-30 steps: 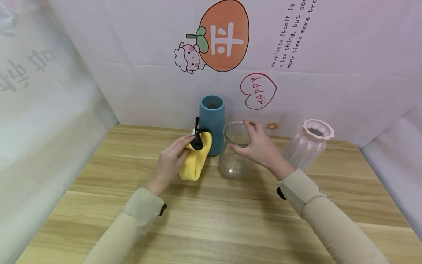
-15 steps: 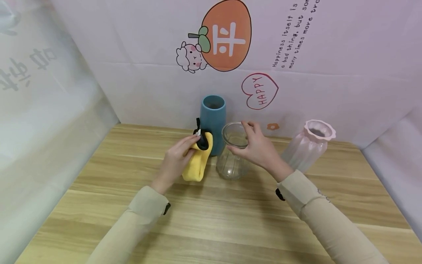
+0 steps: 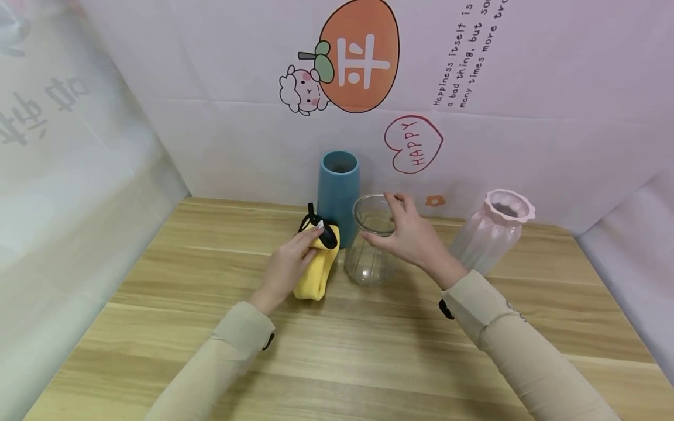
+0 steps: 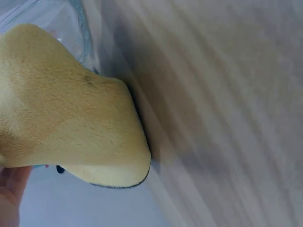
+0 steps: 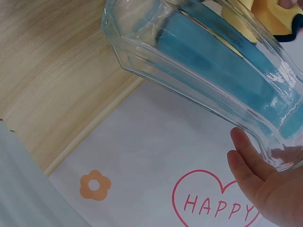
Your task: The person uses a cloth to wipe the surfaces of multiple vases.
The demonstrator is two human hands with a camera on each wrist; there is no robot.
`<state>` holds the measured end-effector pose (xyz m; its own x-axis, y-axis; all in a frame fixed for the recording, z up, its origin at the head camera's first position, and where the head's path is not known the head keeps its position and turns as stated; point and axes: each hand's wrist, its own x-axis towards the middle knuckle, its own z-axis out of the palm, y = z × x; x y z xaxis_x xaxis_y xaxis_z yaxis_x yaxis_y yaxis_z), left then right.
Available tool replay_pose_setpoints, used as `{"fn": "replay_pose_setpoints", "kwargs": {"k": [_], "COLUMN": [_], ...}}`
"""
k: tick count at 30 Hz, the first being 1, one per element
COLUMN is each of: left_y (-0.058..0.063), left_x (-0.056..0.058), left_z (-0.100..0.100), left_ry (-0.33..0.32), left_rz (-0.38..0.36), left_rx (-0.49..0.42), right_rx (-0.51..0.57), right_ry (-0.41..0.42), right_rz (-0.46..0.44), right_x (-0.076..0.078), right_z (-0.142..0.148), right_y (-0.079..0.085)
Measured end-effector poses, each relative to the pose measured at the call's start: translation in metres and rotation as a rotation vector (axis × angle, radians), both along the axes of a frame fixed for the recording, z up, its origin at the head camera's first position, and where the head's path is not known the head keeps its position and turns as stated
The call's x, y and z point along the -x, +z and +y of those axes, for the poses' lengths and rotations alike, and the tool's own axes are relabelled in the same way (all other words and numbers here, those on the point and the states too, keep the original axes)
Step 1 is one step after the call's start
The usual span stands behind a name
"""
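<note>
My left hand pinches the top of a folded yellow cloth with black edging and a black loop. The cloth hangs low, close over the table, and fills much of the left wrist view. With thumb and fingers, my right hand grips the neck of a clear glass vase just under its flared rim. Ribbed sides of the glass vase show in the right wrist view. Between the cloth and the glass, slightly behind them, stands a blue vase, partly covered by the cloth.
To the right of my right hand is a pale pink vase with a scalloped rim, partly behind the wrist. A white printed backdrop rises at the back edge of the wooden table; pale sheets hang at both sides.
My left hand has moved a little right and toward me with the yellow cloth, which now hangs lower. The glass vase has shifted slightly left, with my right hand still on its neck.
</note>
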<state>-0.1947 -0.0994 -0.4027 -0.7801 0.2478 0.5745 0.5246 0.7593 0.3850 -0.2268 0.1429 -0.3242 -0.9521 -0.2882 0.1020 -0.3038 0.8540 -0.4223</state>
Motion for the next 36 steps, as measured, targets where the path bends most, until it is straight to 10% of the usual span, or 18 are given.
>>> {"fn": "replay_pose_setpoints", "kwargs": {"k": [36], "left_y": [-0.024], "left_x": [-0.004], "left_z": [0.001], "left_ry": [0.132], "left_rz": [-0.389], "left_rx": [0.528], "right_rx": [-0.010], "right_ry": [0.007], "right_rz": [0.010], "right_x": [0.000], "right_z": [0.001], "right_y": [0.000]}}
